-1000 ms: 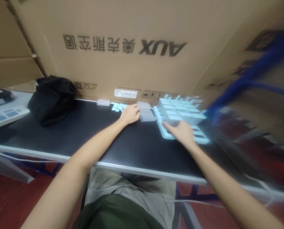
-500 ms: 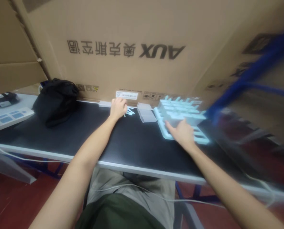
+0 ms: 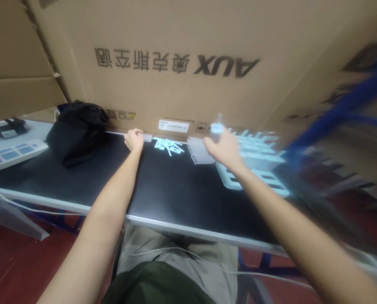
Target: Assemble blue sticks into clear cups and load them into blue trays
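My left hand (image 3: 134, 139) rests at the back of the black table (image 3: 163, 190), fingers curled on a small grey block (image 3: 146, 137) against the cardboard. My right hand (image 3: 223, 147) is lifted above the table and pinches a small pale blue part (image 3: 216, 126) that sticks up from its fingers. A pile of small pale blue pieces (image 3: 168, 146) lies between my hands. Clear plastic boxes (image 3: 197, 153) sit just left of my right hand. A pale blue slotted rack (image 3: 258, 162) stands behind and to the right of that hand.
A large cardboard box marked AUX (image 3: 188, 63) walls off the back of the table. A black bag (image 3: 77, 133) sits at the left. A white panel with blue keys (image 3: 11, 153) lies further left. A blue frame (image 3: 343, 101) crosses at the right.
My left hand slid left from the clear boxes, past the blue pieces, to the grey block. My right hand rose from the rack's front edge, now holding a small blue part.
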### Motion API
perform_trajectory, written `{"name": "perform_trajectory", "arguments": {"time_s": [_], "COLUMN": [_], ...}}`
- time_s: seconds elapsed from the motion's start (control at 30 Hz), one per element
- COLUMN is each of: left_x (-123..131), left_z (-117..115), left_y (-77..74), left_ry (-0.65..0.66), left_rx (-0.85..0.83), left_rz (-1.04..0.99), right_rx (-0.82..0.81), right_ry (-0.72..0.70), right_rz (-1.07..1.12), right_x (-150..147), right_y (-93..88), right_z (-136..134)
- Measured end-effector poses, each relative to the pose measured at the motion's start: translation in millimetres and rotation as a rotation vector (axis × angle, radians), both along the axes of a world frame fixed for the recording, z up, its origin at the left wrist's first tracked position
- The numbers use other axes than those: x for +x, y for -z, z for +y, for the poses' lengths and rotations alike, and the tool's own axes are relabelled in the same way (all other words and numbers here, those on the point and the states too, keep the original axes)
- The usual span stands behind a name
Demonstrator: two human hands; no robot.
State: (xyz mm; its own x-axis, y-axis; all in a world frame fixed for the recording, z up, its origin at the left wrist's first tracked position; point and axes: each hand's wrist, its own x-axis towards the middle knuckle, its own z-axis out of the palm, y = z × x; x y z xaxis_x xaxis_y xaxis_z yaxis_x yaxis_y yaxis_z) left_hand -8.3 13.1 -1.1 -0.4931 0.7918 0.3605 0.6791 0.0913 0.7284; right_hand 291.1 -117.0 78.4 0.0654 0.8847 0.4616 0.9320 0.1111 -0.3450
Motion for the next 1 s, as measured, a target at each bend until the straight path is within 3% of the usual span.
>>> {"name": "perform_trajectory", "arguments": {"time_s": [0.17,0.33,0.5,0.6,1.0], "left_x": [8.2,17.0,22.9,24.8,26.7], "left_z": [-3.1,-1.1,-0.2,-1.6,-3.3], "left_y": [2.0,6.6,7.4,7.4,10.0], "left_ry": [0.125,0.194,0.167,0.153,0.161], "left_rx": [-0.026,-0.025,-0.075,-0.072,-0.066], "left_rz": [0.225,0.465,0.517,0.537,0.606], "right_rx": [-0.338,-0.430,-0.493,-0.443,-0.364], "right_ry": [-0.024,0.004,0.053,0.030,-0.067], "right_rz": [-0.356,-0.439,-0.546,-0.611,-0.654], "right_x": [-47.0,-69.4,-81.7,-88.3,-108.2], "right_y": [-15.4,-3.2,1.5,-0.9,-1.9], "right_z": [75.3,107.2,121.8,125.0,108.0]}}
